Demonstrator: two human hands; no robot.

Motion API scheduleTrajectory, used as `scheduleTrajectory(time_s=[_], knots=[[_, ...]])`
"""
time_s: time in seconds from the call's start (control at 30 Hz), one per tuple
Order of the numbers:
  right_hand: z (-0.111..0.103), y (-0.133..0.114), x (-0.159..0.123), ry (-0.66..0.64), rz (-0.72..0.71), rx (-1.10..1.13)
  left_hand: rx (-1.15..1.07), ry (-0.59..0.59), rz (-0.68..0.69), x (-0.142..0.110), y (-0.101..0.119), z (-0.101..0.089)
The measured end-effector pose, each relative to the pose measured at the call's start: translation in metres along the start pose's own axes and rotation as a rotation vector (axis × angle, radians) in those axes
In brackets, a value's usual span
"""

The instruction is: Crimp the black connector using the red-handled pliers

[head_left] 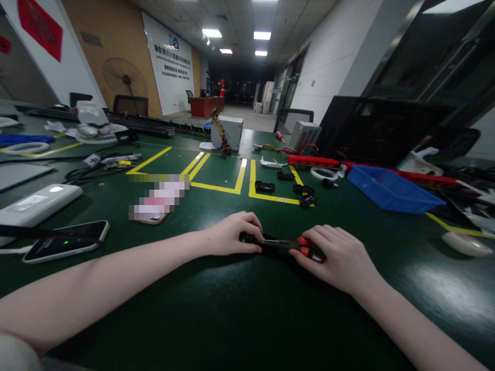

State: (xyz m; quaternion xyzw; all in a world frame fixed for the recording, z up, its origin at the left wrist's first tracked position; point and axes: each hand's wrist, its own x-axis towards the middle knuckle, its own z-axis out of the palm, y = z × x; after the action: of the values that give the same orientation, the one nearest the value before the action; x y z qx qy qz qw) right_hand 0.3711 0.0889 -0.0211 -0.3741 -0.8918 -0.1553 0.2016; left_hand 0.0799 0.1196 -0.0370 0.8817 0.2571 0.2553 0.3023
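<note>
**Head view: pliers and a small black part held at the tabletop's near edge**

Head-camera framing shows the right hand [340,260] closed around the red-and-black handles of a pair of pliers [288,246], which are laid low and nearly flat so that the nose is aimed leftward. The left hand [232,234] is curled narrowly over a small black part [247,238], pressed against the green tabletop [232,319] and met by the pliers' nose; the part appears to be steadied there so that the tool can bite on it. Whether the nose is actually gripped on the part cannot be told.

Further out, similar black parts [303,189] are scattered by the yellow tape lines [220,186], probably kept within reach. A blue tray [390,189] is set to the right, and a phone [65,241] is lying to the left. Writing is visible on the far white wall board [172,64], but it is too small to be read; no brand is legible.
</note>
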Motion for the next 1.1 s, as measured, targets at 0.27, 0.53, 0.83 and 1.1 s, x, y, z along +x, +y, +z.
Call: scheduleTrajectory(time_s=[0.27, 0.53, 0.83, 1.1], knots=[[-0.001, 0.001, 0.002, -0.051, 0.014, 0.015, -0.001, 0.0, -0.009, 0.0, 0.0, 0.0], [-0.001, -0.004, 0.005, -0.058, 0.004, 0.0, -0.021, -0.003, -0.009, 0.001, -0.002, 0.0], [-0.001, 0.001, 0.006, -0.101, 0.005, 0.071, 0.005, 0.0, -0.016, 0.002, 0.0, 0.0], [-0.001, 0.01, 0.004, -0.081, -0.014, 0.092, 0.007, -0.019, 0.001, 0.003, -0.001, -0.001]])
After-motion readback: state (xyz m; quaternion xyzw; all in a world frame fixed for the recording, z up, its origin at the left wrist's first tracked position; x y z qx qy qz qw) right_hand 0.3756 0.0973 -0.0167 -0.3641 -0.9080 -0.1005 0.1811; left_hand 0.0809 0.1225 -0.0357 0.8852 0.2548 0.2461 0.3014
